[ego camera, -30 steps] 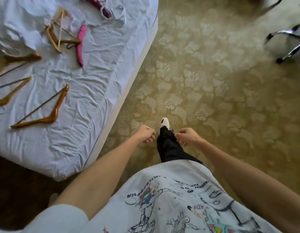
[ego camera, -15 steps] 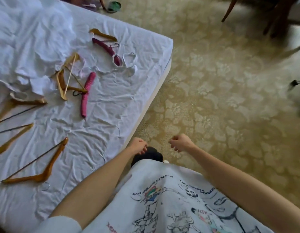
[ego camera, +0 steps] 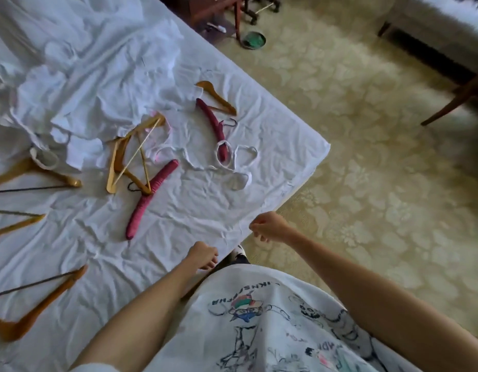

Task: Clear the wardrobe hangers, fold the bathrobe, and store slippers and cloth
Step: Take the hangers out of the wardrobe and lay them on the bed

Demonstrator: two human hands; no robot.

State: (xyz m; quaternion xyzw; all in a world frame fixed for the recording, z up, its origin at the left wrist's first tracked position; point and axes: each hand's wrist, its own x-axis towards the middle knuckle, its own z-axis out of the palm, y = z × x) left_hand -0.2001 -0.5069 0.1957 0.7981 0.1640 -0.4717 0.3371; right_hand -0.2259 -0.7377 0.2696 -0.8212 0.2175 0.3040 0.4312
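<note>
Several wooden hangers lie on the white-sheeted bed (ego camera: 200,210): one (ego camera: 34,310) at the near left, a pile (ego camera: 130,154) in the middle, another (ego camera: 216,96) further back. Two padded magenta hangers (ego camera: 149,200) (ego camera: 212,124) lie among them. A crumpled white cloth (ego camera: 79,98) is heaped at the back left, with white straps (ego camera: 232,159) trailing near the bed's corner. My left hand (ego camera: 201,255) hovers over the bed's near edge, fingers curled, holding nothing. My right hand (ego camera: 267,226) is just off the bed's edge, fingers also curled and empty.
Patterned beige carpet (ego camera: 366,170) spreads to the right of the bed. Dark wooden furniture legs (ego camera: 238,20) and a green dish (ego camera: 255,40) stand on the floor beyond the bed. A chair leg (ego camera: 455,100) angles in at the right, with an upholstered seat (ego camera: 433,25) behind.
The view has swung up and left, bringing more of the bed and the far furniture into sight. Both hands stayed curled and have come over the bed's edge.
</note>
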